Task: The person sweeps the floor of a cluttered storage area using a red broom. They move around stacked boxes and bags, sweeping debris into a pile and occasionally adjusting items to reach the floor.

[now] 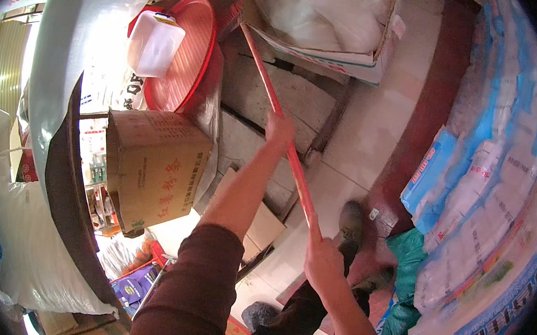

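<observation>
A long red pole (298, 175) slants across the view before me, held in both hands. My left hand (279, 130) is closed around its middle, the arm stretched forward. Closer to my body, my right hand (323, 265) grips the near end, thumb lying along the shaft. The pole's far end reaches the corner of an open cardboard carton (325, 59) holding white plastic bagging (322, 15). What is on that far end, if anything, cannot be made out. Under the pole lie grey wooden boards (275, 98) on the tiled floor (355, 144).
A closed brown carton (161, 171) stands left, below a red round tray (189, 58) with a white plastic tub (154, 42). Stacked plastic-wrapped packs (483, 207) line the right, beside a green sack (404, 263). Dark shoes (351, 221) are on the floor.
</observation>
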Demonstrator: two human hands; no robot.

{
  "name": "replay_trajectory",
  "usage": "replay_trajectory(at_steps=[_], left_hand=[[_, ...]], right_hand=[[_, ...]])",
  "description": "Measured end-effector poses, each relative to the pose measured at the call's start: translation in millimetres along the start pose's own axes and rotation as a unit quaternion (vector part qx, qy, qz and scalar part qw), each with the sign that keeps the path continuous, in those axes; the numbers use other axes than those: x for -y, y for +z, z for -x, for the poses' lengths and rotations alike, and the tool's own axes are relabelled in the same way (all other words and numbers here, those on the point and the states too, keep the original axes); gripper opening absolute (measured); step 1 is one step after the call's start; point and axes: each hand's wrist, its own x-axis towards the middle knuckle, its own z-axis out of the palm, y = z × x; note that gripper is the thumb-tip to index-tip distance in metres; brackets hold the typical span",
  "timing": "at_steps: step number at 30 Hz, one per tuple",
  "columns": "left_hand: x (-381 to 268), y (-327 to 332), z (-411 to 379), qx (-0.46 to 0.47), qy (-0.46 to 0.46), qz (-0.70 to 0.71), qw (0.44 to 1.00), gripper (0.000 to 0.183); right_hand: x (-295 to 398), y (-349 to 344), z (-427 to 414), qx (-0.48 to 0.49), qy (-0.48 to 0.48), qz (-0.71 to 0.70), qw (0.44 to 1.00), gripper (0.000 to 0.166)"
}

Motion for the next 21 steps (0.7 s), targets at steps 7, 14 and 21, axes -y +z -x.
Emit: replay_trajectory(at_steps=[7,14,21], left_hand=[[32,-7,164,0.101,-0.106,0.215,0.965,0.023],[59,-15,190,0.252,-0.212,0.512,0.793,0.027],[-23,-37,94,0.332,-0.113,0.569,0.744,0.027]], right_hand=[[-39,37,132,-0.036,0.025,-0.026,0.999,0.064],[-75,36,161,-0.029,0.007,0.056,0.998,0.063],[-24,1,61,-0.109,-0.013,0.068,0.992,0.072]])
